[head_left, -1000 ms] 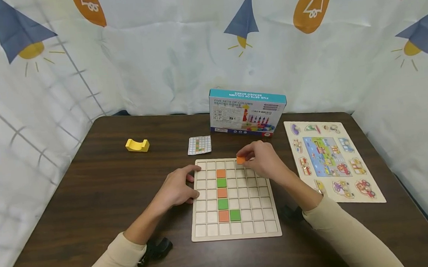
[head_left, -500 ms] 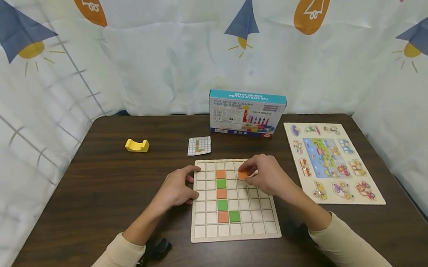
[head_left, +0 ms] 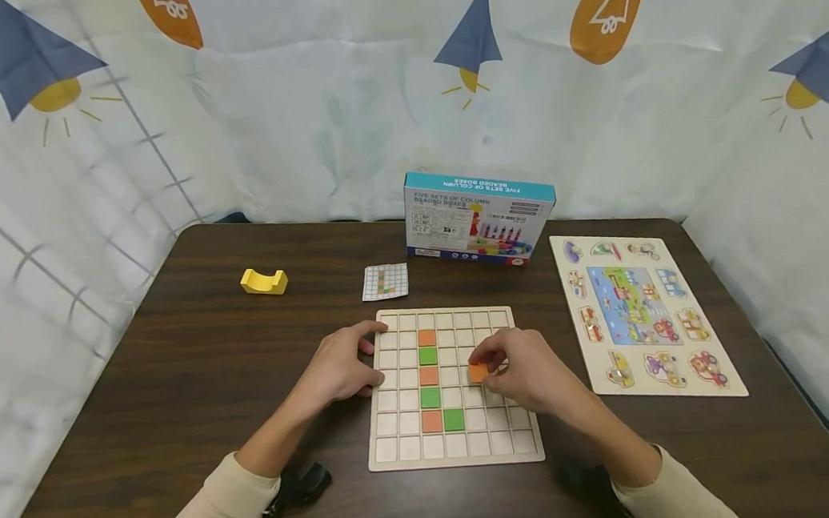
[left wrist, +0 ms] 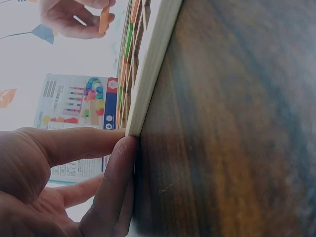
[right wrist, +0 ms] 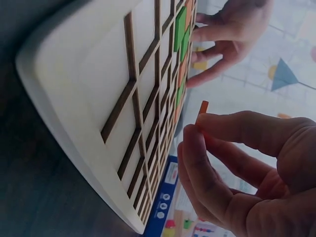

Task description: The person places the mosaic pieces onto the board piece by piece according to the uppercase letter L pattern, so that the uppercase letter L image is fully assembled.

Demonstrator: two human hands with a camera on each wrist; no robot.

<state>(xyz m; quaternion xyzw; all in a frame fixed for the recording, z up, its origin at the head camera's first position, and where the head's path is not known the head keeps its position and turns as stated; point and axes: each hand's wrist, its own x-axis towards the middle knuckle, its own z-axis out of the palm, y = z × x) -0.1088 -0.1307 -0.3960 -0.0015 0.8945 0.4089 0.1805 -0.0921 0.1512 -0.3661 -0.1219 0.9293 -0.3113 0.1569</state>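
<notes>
My right hand pinches a square orange tile between thumb and fingertips, held over the right half of a wooden grid board. In the right wrist view that tile stands edge-on, above the board's surface. Orange and green tiles alternate down one column of the board, from an orange tile near the top to another low down, with a green tile beside the lowest. My left hand rests at the board's left edge, thumb and fingers spread and touching it; its fingertips press against the side.
Behind the board lies a small pattern card, with a toy box standing to its right. A wooden picture puzzle lies at the right. A yellow curved block sits at the back left of the dark table.
My right hand has brought the orange tile toward me, from the board's far edge down to over its middle rows. The left hand has stayed at the left edge.
</notes>
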